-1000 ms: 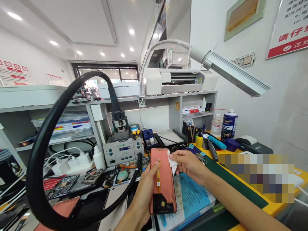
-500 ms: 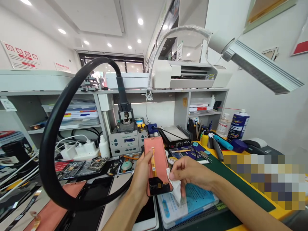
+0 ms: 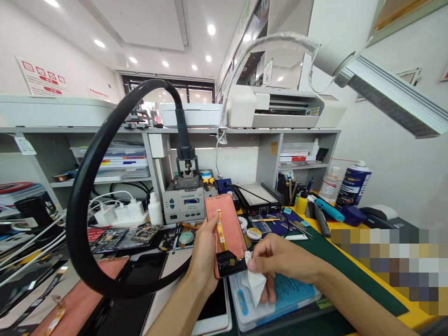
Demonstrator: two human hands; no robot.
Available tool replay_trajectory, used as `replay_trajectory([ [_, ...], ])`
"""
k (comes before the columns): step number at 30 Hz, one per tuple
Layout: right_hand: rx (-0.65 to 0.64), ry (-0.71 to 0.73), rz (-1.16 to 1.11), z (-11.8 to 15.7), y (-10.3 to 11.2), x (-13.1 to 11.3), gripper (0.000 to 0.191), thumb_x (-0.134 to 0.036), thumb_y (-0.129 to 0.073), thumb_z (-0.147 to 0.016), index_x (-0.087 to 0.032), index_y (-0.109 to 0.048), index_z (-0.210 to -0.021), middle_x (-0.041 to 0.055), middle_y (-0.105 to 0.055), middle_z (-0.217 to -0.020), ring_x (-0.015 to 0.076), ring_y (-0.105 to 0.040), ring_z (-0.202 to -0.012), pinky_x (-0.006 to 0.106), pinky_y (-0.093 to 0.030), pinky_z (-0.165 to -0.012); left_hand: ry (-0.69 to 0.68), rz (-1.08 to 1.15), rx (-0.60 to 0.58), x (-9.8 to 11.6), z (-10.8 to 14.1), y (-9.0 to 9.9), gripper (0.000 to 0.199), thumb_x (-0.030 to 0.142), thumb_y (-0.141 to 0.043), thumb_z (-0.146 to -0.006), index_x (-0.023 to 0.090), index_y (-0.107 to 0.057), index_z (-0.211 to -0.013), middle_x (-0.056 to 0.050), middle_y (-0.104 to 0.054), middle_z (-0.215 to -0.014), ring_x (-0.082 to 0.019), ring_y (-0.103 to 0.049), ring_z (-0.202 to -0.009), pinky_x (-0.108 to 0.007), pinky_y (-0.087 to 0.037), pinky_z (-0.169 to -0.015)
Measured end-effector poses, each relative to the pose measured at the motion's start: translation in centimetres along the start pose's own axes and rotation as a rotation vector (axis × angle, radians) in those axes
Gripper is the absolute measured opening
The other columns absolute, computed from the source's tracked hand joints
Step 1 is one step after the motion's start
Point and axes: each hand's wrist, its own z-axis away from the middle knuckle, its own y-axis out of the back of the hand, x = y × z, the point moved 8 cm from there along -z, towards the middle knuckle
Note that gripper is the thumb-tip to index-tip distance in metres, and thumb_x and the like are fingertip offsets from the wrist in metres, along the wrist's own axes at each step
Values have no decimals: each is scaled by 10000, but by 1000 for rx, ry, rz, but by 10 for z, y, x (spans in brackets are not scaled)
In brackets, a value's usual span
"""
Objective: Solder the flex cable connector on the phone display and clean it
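My left hand [image 3: 205, 249] is closed around the left edge of a phone screen [image 3: 233, 228], held upright and slightly tilted. Its salmon-coloured back faces me, with a yellow flex cable [image 3: 221, 233] down it and a black section at the lower end. My right hand [image 3: 280, 261] pinches a white tissue [image 3: 255, 282] by the phone screen's lower right corner; whether the tissue touches it is hard to tell. Beneath the tissue lies a clear plastic case [image 3: 241, 319] with a blue printed label. A white-framed device [image 3: 219, 317] lies partly hidden under my left forearm.
A thick black hose [image 3: 79, 233] arches over the left of the bench from a grey rework station [image 3: 184, 203]. More phone screens and parts [image 3: 80, 294] lie at left. At right stand a blue spray can [image 3: 353, 184], a clear bottle [image 3: 329, 182] and a yellow bottle [image 3: 301, 205].
My right hand, with the tissue, has moved slightly lower relative to the phone screen. The phone screen is tilted a little more, and the camera view has shifted slightly left.
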Motion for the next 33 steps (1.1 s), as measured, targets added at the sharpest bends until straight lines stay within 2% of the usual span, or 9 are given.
replay_trajectory([
  [6,7,-4,32,-4,-1,8,456,-502,-686,-829,-129,-558,-601,67,-684,-576,127,-627,-433,199,-496,-432,39,15,10,-3,0,-1,358,400,-565,-891,99,-651,-1066,-102,-741,-738,-229,-721,-626,-327,-582,-608],
  [15,10,4,45,1,0,-1,458,-524,-719,-788,-107,-630,-621,62,-670,-550,129,-631,-444,189,-488,-433,98,20,-62,-9,2,-7,419,448,-547,-901,87,-669,-1077,-137,-753,-821,-254,-733,-722,-344,-597,-633],
  [22,13,7,52,0,6,0,421,-489,-723,-793,-113,-642,-620,27,-623,-498,128,-606,-417,203,-498,-420,127,-26,-58,-13,5,-7,463,507,-579,-879,110,-669,-1099,-127,-753,-817,-251,-731,-715,-339,-590,-651],
  [28,151,86,82,-1,29,-1,410,-466,-719,-807,-134,-589,-602,12,-620,-505,133,-578,-380,220,-461,-382,116,-24,-128,-23,6,-13,481,534,-586,-870,151,-654,-1154,-114,-747,-884,-240,-719,-692,-322,-571,-613],
  [33,284,123,133,-1,39,-7,412,-481,-729,-791,-142,-568,-620,27,-665,-559,144,-606,-413,231,-479,-402,47,-99,-118,-23,6,-11,485,550,-611,-851,165,-658,-1142,-97,-734,-876,-210,-693,-633,-303,-547,-566],
])
